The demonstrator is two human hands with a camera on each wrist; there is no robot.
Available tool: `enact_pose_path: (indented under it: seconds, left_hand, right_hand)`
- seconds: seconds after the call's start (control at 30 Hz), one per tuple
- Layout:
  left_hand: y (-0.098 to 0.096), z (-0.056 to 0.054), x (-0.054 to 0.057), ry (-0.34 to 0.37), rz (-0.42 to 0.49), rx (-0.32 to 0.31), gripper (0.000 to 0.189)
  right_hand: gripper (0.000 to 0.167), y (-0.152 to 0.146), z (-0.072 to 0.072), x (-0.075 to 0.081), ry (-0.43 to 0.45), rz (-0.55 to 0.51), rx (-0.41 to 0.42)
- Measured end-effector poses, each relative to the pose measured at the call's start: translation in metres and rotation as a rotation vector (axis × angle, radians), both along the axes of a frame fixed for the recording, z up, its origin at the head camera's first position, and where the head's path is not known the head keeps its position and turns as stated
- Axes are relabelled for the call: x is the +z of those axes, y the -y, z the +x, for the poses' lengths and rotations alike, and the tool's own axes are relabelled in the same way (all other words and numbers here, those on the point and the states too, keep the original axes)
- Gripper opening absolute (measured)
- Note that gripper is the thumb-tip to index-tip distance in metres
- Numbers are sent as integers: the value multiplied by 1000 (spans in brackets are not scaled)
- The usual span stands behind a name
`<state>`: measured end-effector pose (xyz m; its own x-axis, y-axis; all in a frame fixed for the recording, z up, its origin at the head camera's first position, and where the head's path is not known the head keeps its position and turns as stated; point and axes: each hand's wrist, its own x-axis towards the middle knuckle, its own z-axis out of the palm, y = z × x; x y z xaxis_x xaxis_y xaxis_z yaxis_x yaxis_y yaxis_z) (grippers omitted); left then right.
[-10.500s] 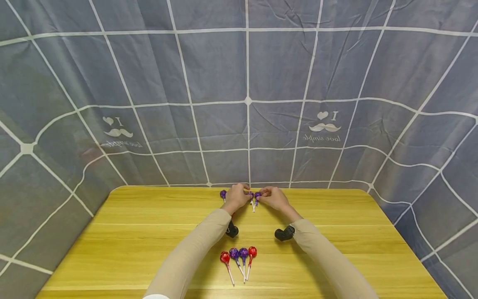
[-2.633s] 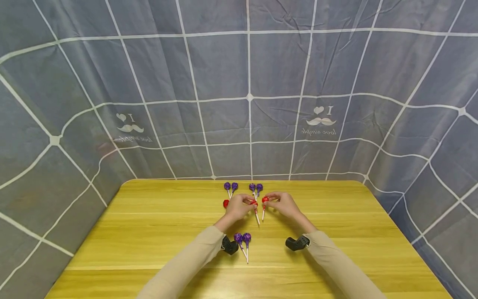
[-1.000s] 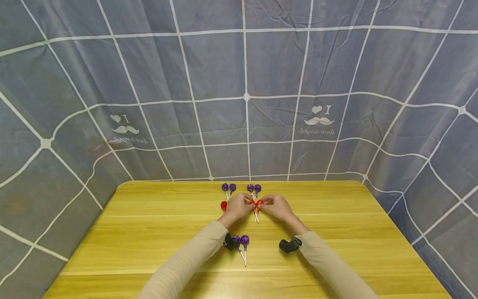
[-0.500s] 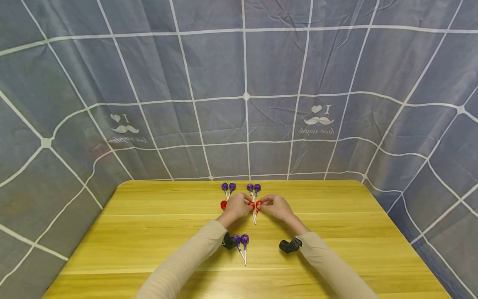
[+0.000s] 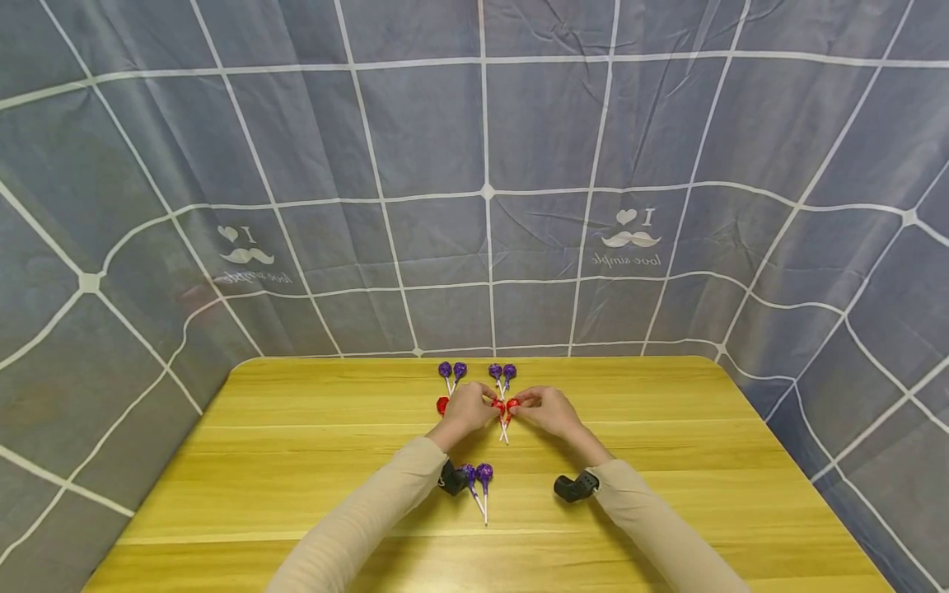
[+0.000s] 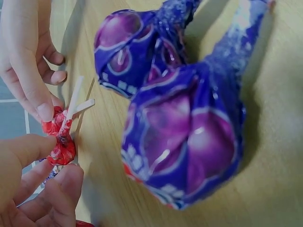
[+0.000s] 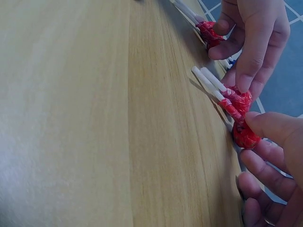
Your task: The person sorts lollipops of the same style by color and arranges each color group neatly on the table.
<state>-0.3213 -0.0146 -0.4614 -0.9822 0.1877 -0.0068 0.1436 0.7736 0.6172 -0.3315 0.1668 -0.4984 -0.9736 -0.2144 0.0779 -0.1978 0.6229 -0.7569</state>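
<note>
My left hand (image 5: 469,406) pinches a red-wrapped lollipop (image 6: 64,152) by its head, low over the table's far part. Close on its right, my right hand (image 5: 549,410) pinches a second red lollipop (image 5: 513,407) between thumb and fingers. The two red heads sit side by side, and their white sticks cross toward me. Just beyond them lies a pair of purple lollipops (image 5: 509,371). Another red lollipop (image 5: 442,405) lies left of my left hand, which partly covers it. The right wrist view shows red wrapping (image 7: 210,34) beside my left hand's fingers.
Two more purple lollipops (image 5: 460,369) lie near the far edge, to the left. Nearer me, another purple pair (image 5: 484,473) rests below my left wrist, beside its black camera (image 5: 452,478). A grey gridded curtain (image 5: 415,247) hangs behind the wooden table (image 5: 296,461).
Earlier, the hands were at the far purple pair and red lollipops lay in front. Later each hand held a red lollipop, apart; now these are together with sticks crossed. The last half second shows little movement.
</note>
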Motion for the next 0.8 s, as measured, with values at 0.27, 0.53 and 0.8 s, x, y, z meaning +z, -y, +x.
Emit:
enact_pose_path:
  seconds: [0.27, 0.53, 0.8]
  left_hand:
    - [3, 2, 1, 8, 45, -9, 26]
    - [9, 7, 8, 17, 75, -18, 25]
    - [20, 15, 17, 27, 121, -27, 27]
  right_hand:
    - [24, 0, 1, 2, 22, 4, -10]
    - [26, -2, 4, 4, 6, 12, -18]
    - [24, -2, 14, 6, -35, 10, -71]
